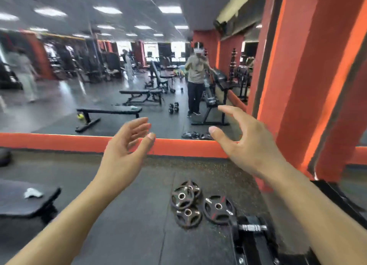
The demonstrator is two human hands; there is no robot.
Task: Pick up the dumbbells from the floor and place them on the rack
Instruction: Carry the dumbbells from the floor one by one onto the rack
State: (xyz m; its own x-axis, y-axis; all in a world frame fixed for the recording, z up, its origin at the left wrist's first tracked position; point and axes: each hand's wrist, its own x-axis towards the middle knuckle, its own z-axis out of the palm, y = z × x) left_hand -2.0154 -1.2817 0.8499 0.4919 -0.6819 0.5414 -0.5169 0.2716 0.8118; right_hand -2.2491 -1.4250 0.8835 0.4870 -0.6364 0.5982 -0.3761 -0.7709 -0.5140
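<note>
My left hand (pixel 127 147) and my right hand (pixel 246 143) are both raised in front of me with fingers spread, holding nothing. Low at the right, a black dumbbell (pixel 251 228) with a steel handle rests by the base of the dark rack (pixel 256 249), partly behind my right forearm. The wall mirror reflects two more dumbbells (pixel 173 107) lying on the floor and the dumbbell rack (pixel 213 98) beside a standing person.
Three black weight plates (pixel 198 203) lie on the rubber floor below my hands. A padded bench (pixel 25 201) with a white cloth stands at the left. A large mirror (pixel 99 76) with an orange frame faces me; an orange pillar (pixel 309 82) rises at the right.
</note>
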